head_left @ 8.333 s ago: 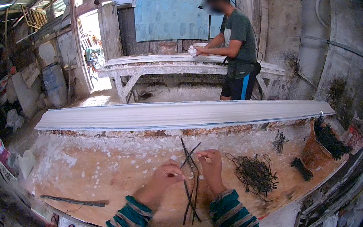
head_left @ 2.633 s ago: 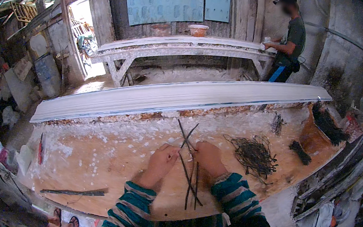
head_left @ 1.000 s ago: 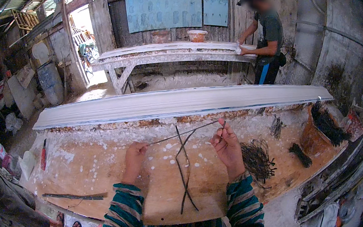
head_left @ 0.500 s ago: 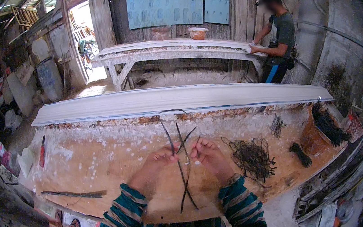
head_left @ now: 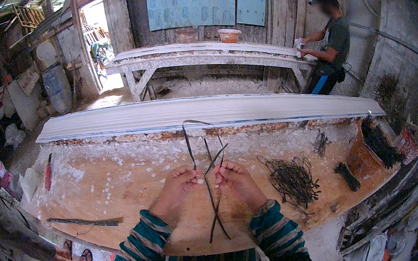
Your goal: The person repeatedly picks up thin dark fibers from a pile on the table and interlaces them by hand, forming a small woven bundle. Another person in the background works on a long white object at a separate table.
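Teal-striped sleeves (head_left: 141, 234), mine, closest. Flat dark strips (head_left: 85, 221) on my left, on the wooden surface (head_left: 123, 188). Left hand (head_left: 176, 186) and right hand (head_left: 239, 184) just beside each other, thumbs and fingers pinched, both gripping one thin black strip (head_left: 186, 134) that loops up and away from me. Crossed dark strips (head_left: 215, 216) lie between them. Right: black tangle (head_left: 291, 182), then small bundle (head_left: 348, 177), brown bucket (head_left: 365, 157) stuffed with dark strands. Long white moulding (head_left: 210, 116) behind. Farthest: co-worker (head_left: 337, 44), something white in hand.
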`<state>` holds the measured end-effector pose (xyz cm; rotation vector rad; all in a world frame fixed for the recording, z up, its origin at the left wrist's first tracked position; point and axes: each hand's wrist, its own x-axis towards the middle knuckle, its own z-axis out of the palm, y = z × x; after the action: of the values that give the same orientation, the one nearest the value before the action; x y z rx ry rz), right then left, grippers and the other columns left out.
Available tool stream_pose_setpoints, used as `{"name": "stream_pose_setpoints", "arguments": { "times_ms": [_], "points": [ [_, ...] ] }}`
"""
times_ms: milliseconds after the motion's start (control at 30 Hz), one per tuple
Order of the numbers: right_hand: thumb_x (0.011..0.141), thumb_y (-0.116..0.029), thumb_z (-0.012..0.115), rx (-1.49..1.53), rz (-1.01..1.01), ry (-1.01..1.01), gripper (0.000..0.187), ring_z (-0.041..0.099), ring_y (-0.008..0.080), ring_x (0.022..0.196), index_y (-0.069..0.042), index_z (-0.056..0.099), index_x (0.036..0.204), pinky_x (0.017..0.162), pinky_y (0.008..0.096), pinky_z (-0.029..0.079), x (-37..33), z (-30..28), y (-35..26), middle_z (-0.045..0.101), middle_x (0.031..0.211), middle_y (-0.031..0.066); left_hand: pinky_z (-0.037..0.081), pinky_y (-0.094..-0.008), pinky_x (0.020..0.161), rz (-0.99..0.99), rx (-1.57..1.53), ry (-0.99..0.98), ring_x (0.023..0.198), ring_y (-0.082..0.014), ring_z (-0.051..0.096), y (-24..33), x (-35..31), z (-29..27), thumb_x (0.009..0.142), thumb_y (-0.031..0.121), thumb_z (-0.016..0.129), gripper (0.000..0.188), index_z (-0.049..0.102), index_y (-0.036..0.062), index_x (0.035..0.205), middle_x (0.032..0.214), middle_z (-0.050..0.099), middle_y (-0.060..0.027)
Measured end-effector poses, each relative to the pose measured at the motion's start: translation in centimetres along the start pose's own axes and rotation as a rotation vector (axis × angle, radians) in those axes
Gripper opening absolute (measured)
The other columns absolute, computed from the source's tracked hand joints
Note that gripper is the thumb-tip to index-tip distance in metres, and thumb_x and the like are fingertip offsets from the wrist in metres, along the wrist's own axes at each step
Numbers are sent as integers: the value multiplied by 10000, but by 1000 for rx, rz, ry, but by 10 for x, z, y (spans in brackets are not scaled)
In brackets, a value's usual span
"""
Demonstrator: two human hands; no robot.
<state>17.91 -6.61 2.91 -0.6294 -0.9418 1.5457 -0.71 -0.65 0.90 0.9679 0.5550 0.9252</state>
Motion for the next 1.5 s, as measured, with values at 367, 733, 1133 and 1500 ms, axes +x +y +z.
{"name": "stream_pose_setpoints", "arguments": {
  "times_ms": [367, 733, 1133, 1500],
  "points": [
    [853, -133, 506, -16, 4, -51, 120, 547, 96, 684, -29, 562, 872, 615, 223, 440, 2, -1, 0, 558, 729, 18, 365, -283, 813, 1092, 885, 743, 898, -137, 451, 16, -2, 10, 748, 23, 601, 226, 574, 16, 972, 1016, 519, -73],
    [863, -169, 495, -94, 112, -156, 158, 505, 83, 629, -29, 570, 863, 587, 215, 408, 5, -5, 15, 533, 689, 2, 397, -297, 837, -59, 15, -121, 977, -145, 480, 5, -7, 20, 888, 335, 429, 376, 503, 40, 1109, 1046, 532, -46],
    [875, -196, 485, -235, 120, -118, 212, 470, 60, 596, -24, 568, 968, 570, 191, 388, 3, 6, 19, 502, 668, -26, 443, -258, 625, 134, 9, -22, 625, -129, 505, -4, 1, 3, 872, 319, 473, 276, 485, 73, 747, 710, 505, -22],
    [876, -210, 487, -269, 52, -26, 249, 434, 45, 546, -6, 550, 1005, 531, 183, 371, 6, 2, 14, 477, 665, -35, 382, -228, 557, 193, 28, 62, 580, -105, 432, 9, 0, -1, 902, 260, 400, 218, 447, 102, 759, 638, 402, 15]
  ]
}}
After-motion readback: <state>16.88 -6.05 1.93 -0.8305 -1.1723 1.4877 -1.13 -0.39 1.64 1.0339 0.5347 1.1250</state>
